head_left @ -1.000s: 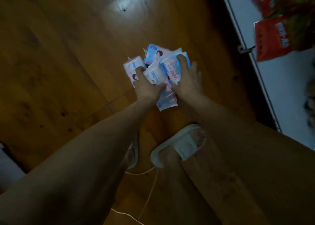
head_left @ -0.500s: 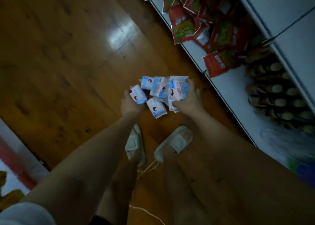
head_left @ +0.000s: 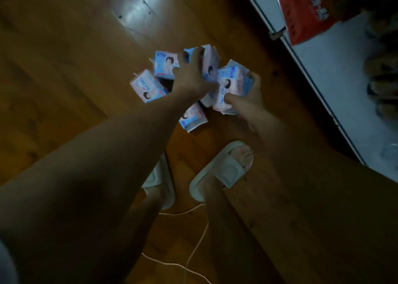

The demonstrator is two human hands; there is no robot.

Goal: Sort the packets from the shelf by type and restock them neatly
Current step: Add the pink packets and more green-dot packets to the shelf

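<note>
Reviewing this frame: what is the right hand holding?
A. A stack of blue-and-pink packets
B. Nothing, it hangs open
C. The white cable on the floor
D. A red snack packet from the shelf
A: the right hand has thumb and fingers curled round a stack of blue-and-pink packets, while the red snack packet lies on the shelf and the white cable lies on the floor.

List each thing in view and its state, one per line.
Left hand: reaching over the blue-pink packets, fingers on one.
Right hand: gripping a packet stack.
Loose packets: scattered, unsorted; whether held or on the floor is unclear.
Red packet: lying on the shelf, overhanging its edge.
Slippers: worn on both feet.
Cord: trailing loose on the floor.
</note>
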